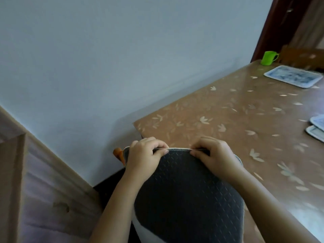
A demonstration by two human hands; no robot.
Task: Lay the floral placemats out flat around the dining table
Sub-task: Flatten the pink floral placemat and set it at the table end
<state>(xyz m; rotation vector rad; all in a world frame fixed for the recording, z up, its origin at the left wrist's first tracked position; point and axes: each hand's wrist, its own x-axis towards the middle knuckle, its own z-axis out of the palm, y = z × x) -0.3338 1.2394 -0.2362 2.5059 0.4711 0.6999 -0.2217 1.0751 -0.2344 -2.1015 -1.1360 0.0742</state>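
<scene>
- I hold one placemat [185, 190] up in front of me by its top edge, with its dark grey backing turned toward me; the backing carries a fine grid of small dashes.
- A pale stitched binding runs along the top edge between my two grips, and a light strip shows at the mat's lower left corner.
- My left hand [145, 155] pinches the top edge near its left end, thumb on my side and fingers curled over the far side.
- My right hand [215, 153] pinches the same edge just to the right of that, in the same way, with a short bare stretch of binding between the two grips.
- The mat hangs down from my grips over the near corner of the bench [236, 120], which has a brown cover printed with pale leaves.
- Well beyond my right grip, a second placemat [292, 76] with a blue floral face and white border lies flat on the bench.
- To the right of my grips, at the frame's edge, two more mat corners [316, 128] overlap.
- A green cup [268, 57] stands past the far mat; I cannot see inside it.
- I can read no writing or label anywhere.
</scene>
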